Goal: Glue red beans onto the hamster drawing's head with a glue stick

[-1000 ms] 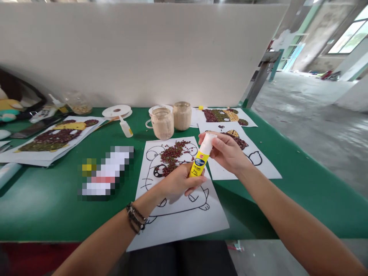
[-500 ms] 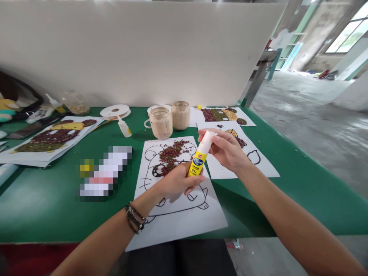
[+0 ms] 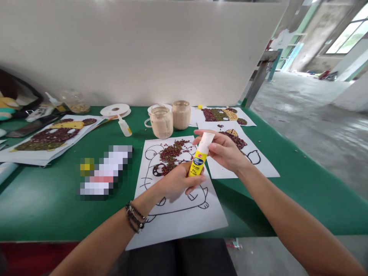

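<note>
A yellow glue stick with a white cap is held tilted over the drawing sheet. My left hand is wrapped round its yellow body. The thumb and fingers of my right hand are closed about the white cap, which still sits on the body. Below lies a white sheet with a black outline of a whiskered animal. Red and green beans cover part of its head in a loose patch. My left hand hides the middle of the drawing.
Two glass jars, a handled jar and a plain jar, stand behind the sheet. Left of them are a small glue bottle and a white spool. Bean-covered pictures lie at left; another drawing lies right.
My right hand has shifted slightly on the white cap, its fingers reaching a little further round it to the left. The left hand and the sheet have barely moved.
</note>
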`<state>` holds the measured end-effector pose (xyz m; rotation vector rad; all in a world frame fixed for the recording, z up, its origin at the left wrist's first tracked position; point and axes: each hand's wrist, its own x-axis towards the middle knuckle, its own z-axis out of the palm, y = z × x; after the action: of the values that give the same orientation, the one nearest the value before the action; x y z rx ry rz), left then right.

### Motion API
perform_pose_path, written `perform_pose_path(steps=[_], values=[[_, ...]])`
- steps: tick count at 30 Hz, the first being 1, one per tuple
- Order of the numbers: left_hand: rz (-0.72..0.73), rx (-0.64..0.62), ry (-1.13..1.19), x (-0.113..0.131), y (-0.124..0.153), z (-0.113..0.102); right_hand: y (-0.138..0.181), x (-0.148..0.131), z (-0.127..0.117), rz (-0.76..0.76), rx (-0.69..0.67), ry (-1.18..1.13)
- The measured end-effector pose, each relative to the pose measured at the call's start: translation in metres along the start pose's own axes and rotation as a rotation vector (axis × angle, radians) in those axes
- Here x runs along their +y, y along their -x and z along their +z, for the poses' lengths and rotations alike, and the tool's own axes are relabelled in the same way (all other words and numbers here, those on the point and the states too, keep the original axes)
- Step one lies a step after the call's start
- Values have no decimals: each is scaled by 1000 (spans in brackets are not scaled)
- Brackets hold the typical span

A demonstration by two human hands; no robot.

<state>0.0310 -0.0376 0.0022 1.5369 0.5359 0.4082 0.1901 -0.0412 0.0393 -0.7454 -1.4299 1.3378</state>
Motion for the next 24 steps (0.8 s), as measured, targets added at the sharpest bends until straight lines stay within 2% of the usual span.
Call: perform_pose_path(steps=[2,4,8,11,14,17,19,21,24], values=[[14,16,-1,0,-1,0,-1,3,1,10,-45,-29],[35,87,16,1,-4,0,-2,6,3,5,-27,-34],[97,333,65,2,-8,-1,-4,11,4,-42,143,-25],[170,426,98,2,-9,-3,-7,14,4,-62,222,-66],[212,360,171,0,-7,-4,-8,17,6,-43,246,-123],[123,198,284,0,-7,-6,-8,18,9,-17,264,-195],[71,161,314,0,-7,-7,-8,17,11,-13,271,-235],[146,273,262,0,-7,-7,-9,18,11,-23,285,-258],[340,553,60,-2,-7,-6,-12,20,6,-51,362,-286]])
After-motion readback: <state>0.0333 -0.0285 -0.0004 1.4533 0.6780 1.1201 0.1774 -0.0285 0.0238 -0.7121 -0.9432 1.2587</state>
